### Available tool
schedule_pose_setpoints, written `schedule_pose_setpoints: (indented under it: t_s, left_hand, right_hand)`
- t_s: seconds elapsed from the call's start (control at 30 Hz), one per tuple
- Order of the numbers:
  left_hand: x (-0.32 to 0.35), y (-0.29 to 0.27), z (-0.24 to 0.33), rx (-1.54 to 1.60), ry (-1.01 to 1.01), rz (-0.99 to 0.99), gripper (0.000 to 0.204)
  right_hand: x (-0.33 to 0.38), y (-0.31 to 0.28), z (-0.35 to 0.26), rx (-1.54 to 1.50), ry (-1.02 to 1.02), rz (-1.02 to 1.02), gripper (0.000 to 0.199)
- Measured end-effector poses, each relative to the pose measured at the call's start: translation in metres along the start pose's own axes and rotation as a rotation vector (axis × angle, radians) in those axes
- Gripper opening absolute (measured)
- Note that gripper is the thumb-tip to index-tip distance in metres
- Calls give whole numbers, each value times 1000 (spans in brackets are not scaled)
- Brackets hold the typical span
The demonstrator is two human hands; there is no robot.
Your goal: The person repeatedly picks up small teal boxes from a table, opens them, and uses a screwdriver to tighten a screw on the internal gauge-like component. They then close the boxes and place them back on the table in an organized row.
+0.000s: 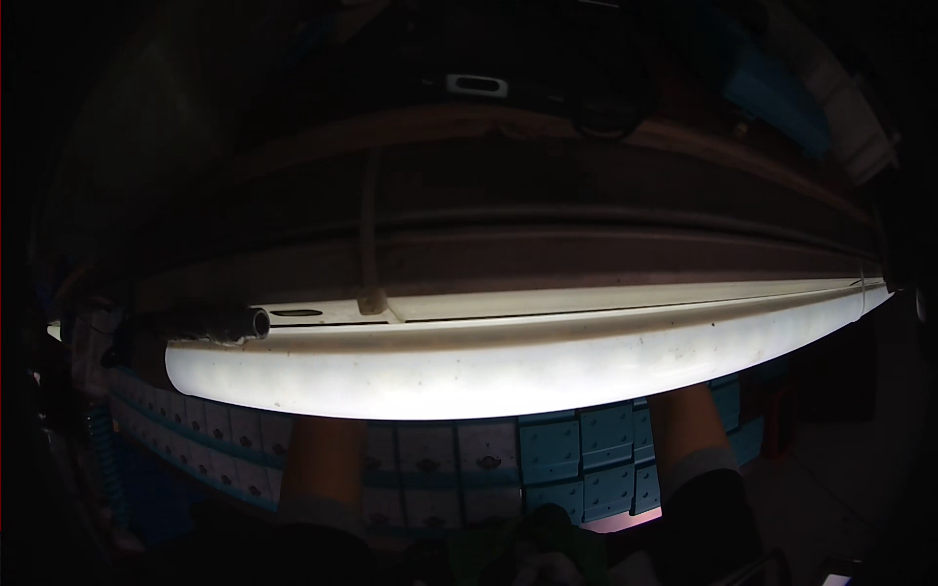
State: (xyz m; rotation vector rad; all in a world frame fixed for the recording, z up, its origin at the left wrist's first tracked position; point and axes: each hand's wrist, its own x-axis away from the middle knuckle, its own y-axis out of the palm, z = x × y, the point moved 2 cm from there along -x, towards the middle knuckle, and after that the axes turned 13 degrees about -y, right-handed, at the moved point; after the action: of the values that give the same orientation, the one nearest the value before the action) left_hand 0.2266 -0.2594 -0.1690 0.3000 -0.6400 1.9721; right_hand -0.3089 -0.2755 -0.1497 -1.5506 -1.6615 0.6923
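A long, brightly lit tube lamp (440,381) crosses the view and hides both of my hands. My left forearm (322,464) reaches up behind it from the lower edge, over rows of pale, square-faced pieces (427,449) with small dark marks. Farther right, my right forearm (689,430), in a dark sleeve with a grey cuff, passes behind the lamp next to rows of teal box-like pieces (550,452). What either hand holds or touches cannot be seen.
Above the lamp runs a dark shelf beam (606,254) with a pale cable tie (369,225) around it. A cable end (259,323) sticks out at the lamp's left. Blue and whitish items (782,103) lie on the dim shelf at upper right. A coiled blue hose (106,459) hangs at far left.
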Motion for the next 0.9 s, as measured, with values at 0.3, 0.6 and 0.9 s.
schedule_pose_setpoints:
  t_s: [0.3,0.6,0.9]
  left_hand:
    - [6,-9,-4,83,-11,-2,50]
    - [21,-22,-14,182,-45,-26,52]
    - [28,-24,-17,277,-50,-63,54]
  right_hand:
    - [-4,45,-38,133,-186,-41,47]
    - [-4,55,-54,179,-204,-58,48]
    - [-5,54,-62,210,-218,-72,50]
